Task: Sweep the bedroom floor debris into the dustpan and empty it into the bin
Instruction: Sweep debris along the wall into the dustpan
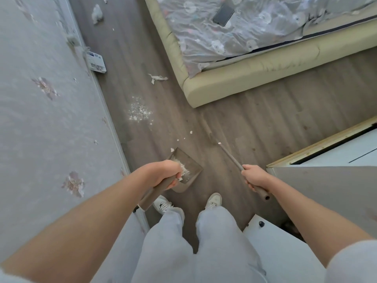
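My left hand (163, 173) grips the handle of a grey-brown dustpan (188, 162), which sits on the floor in front of my feet with white crumbs inside it. My right hand (255, 177) holds the thin brown handle of a broom (228, 153); its head points away toward the bed and blurs into the floor. A patch of white crumbs (139, 112) lies ahead on the left. A few small bits (184, 137) lie nearer the pan. A twisted paper scrap (157, 78) and a crumpled wad (97, 14) lie farther off. No bin is in view.
A bed (234, 82) with a cream frame and patterned sheet fills the upper right, with a phone (223, 14) on it. The wallpapered wall (40, 99) runs along the left, with a white box (95, 62) at its foot. White furniture (336, 152) stands on the right.
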A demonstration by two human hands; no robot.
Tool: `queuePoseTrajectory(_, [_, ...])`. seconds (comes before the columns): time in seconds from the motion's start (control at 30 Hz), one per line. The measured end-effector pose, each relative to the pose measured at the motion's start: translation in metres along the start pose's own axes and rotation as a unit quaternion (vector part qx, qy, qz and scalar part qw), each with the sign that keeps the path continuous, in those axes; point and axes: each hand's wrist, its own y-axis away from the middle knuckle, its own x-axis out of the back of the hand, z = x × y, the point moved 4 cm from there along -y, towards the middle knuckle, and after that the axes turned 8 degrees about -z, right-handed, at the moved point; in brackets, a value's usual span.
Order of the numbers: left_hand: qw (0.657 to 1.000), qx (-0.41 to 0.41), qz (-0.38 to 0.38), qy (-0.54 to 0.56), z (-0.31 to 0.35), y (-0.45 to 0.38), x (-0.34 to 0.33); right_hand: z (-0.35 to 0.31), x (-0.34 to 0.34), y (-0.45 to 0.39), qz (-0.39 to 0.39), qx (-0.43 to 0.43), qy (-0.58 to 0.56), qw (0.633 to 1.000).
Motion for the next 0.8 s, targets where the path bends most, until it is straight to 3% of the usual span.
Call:
queuePoseTrajectory(0.1, [0.999, 0.001, 0.008, 0.034, -0.007, -0.006, 0.000, -0.038, 0.022, -0.037, 0.019, -0.002, 0.102, 0.995])
queuePoseTrajectory(0.27, [0.998, 0.001, 0.014, 0.069, -0.016, -0.027, -0.007, -0.093, 0.005, -0.067, -0.032, 0.003, 0.236, 0.971])
queuePoseTrajectory(0.47, [0.995, 0.000, 0.040, 0.088, -0.021, -0.033, -0.020, -0.059, 0.008, -0.028, -0.166, 0.024, 0.220, 0.961])
queuePoseTrajectory(0.63, [0.996, 0.001, 0.043, 0.081, -0.035, -0.023, -0.033, -0.039, 0.067, -0.017, -0.132, 0.039, 0.195, 0.971])
queuePoseTrajectory(0.8, [0.994, -0.010, 0.057, 0.089, -0.074, 0.001, -0.059, -0.084, 0.085, -0.029, -0.078, 0.085, 0.268, 0.956])
